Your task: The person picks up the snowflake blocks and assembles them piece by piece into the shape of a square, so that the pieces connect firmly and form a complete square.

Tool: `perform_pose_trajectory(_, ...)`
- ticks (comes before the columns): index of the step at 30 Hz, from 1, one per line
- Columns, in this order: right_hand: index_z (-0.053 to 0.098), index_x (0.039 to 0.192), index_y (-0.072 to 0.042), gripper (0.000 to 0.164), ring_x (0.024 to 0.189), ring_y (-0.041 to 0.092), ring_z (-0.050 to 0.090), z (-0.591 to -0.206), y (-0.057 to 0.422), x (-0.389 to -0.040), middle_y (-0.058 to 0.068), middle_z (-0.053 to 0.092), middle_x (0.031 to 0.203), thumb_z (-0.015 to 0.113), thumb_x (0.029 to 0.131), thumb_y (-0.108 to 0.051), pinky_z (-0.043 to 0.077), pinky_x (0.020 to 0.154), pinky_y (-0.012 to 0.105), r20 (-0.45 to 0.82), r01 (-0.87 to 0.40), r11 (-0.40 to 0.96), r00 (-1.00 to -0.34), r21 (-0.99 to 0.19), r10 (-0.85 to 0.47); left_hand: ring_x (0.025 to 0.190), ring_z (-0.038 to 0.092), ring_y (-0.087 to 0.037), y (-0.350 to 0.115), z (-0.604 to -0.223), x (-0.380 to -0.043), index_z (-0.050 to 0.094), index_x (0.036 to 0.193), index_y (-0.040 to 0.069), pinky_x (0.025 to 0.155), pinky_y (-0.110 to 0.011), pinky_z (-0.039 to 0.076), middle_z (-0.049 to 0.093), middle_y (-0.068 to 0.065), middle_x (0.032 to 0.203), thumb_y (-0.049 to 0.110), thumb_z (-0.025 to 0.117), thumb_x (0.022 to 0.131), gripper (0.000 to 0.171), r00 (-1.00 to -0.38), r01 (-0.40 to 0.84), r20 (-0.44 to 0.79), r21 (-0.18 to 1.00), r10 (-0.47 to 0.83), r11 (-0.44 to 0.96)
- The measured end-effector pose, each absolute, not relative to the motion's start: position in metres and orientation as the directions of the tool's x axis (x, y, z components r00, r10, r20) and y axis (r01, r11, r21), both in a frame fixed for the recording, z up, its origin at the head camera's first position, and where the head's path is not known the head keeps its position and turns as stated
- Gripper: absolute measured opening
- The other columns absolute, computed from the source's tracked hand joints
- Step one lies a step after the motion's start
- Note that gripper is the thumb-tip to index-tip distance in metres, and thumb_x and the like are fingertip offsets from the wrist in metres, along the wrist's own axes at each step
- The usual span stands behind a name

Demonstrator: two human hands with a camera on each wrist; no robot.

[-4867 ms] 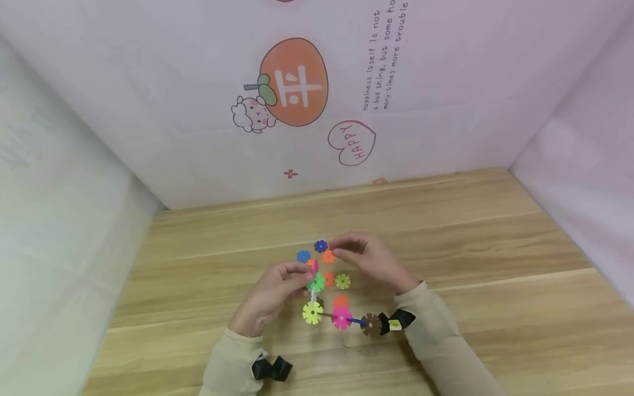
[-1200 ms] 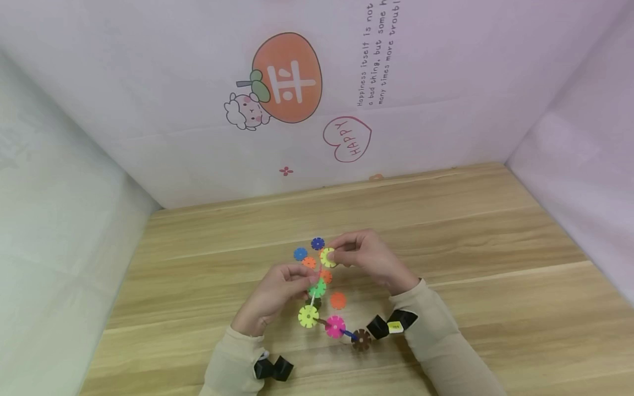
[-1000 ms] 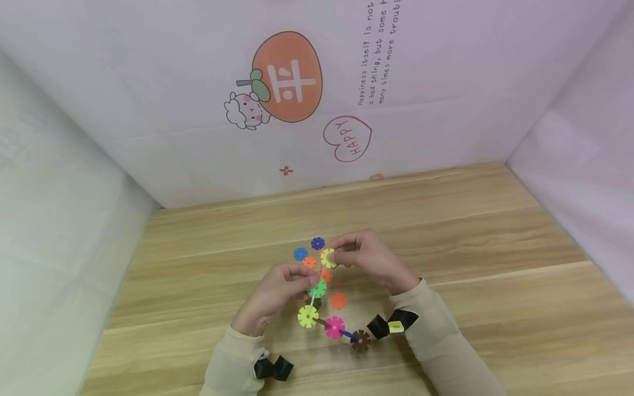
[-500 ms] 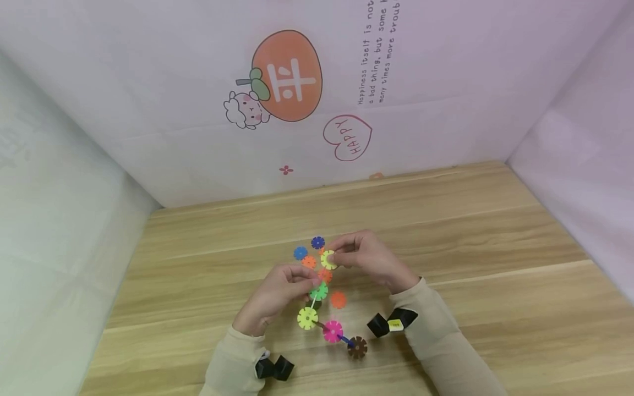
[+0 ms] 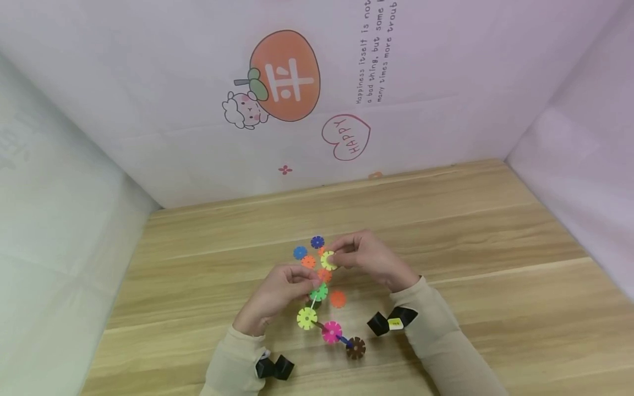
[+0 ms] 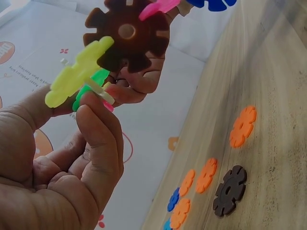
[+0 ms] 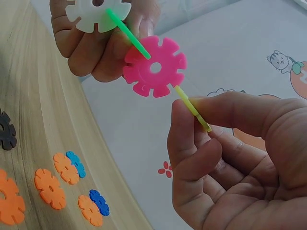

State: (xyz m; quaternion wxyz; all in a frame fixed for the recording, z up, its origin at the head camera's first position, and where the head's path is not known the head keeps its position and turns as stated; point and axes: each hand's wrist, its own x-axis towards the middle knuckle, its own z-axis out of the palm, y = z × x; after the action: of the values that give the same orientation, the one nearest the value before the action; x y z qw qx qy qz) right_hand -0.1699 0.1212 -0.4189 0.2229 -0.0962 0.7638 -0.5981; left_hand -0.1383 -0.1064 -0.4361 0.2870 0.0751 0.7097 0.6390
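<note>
My left hand [image 5: 277, 291] pinches a chain of interlocking plastic snowflake discs near its green disc [image 5: 319, 292]. From there the chain runs toward the front through a white disc [image 7: 86, 17], a yellow disc [image 5: 303, 320], a brown disc [image 6: 148, 31], a pink disc [image 5: 328, 336] and a blue disc, ending in another brown disc [image 5: 353, 351]. Beyond the green disc sits a second pink disc [image 7: 168, 57], clearest in the right wrist view. Between thumb and finger, my right hand [image 5: 369, 258] holds a yellow disc [image 7: 192, 109] edge-on, its tip at that pink disc's rim.
Loose discs lie on the wooden table [image 5: 470, 231]: several orange ones [image 5: 338, 299], a light blue one [image 5: 300, 253], a dark blue one [image 5: 317, 242] and a dark one [image 6: 235, 184] under the chain. White printed cloth [image 5: 198, 148] stands behind the table and at both sides.
The yellow disc has left the table and is now in my right hand, brought to the pink disc. The chain's brown end has swung down toward the front and slightly left.
</note>
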Motion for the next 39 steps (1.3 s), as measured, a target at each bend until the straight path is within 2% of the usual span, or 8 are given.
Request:
perform_pose_trajectory(11,0.073,0.109,-0.005,0.022,0.087,0.018,0.069,-0.4203,0.1228,-0.1713,0.005,0.074,0.098,0.070,0.090,-0.016,0.054,0.090,0.051,-0.221,0.119,0.252,-0.877,-0.960,-0.428,0.079,0.063,-0.009,-0.1080,-0.4355,-0.1382,0.069,0.105,-0.003,0.075,-0.029,0.055,0.071,0.004,0.087,0.020,0.071,0.092,0.027,-0.820,-0.253,-0.315,0.948,0.478,0.191)
perform_pose_trajectory(20,0.072,0.109,-0.005,0.022,0.087,0.018,0.069,-0.4172,0.1232,-0.1701,0.005,0.074,0.098,0.071,0.090,-0.016,0.054,0.090,0.051,-0.231,0.128,0.258,-0.876,-0.958,-0.423,0.079,0.063,-0.009,-0.1082,-0.4356,-0.1377,0.069,0.105,-0.001,0.078,-0.032,0.055,0.071,0.003,0.086,0.019,0.070,0.091,0.025,-0.816,-0.269,-0.331,0.943,0.474,0.195)
perform_pose_trajectory(32,0.072,0.108,-0.007,0.021,0.088,0.020,0.069,-0.4112,0.1220,-0.1664,0.003,0.074,0.093,0.073,0.089,-0.017,0.054,0.083,0.044,-0.235,0.133,0.263,-0.882,-0.956,-0.408,0.083,0.064,-0.009,-0.1100,-0.4361,-0.1394,0.067,0.108,-0.004,0.081,-0.033,0.056,0.071,0.005,0.089,0.021,0.069,0.092,0.029,-0.798,-0.246,-0.314,0.949,0.515,0.198)
perform_pose_trajectory(39,0.073,0.105,-0.009,0.020,0.088,0.022,0.068,-0.4111,0.1207,-0.1657,0.003,0.074,0.091,0.073,0.088,-0.019,0.054,0.085,0.048,-0.232,0.114,0.289,-0.879,-0.951,-0.416,0.082,0.064,-0.009,-0.1094,-0.4368,-0.1405,0.067,0.108,-0.005,0.079,-0.031,0.056,0.071,0.005,0.088,0.018,0.069,0.092,0.028,-0.797,-0.241,-0.301,0.953,0.523,0.181)
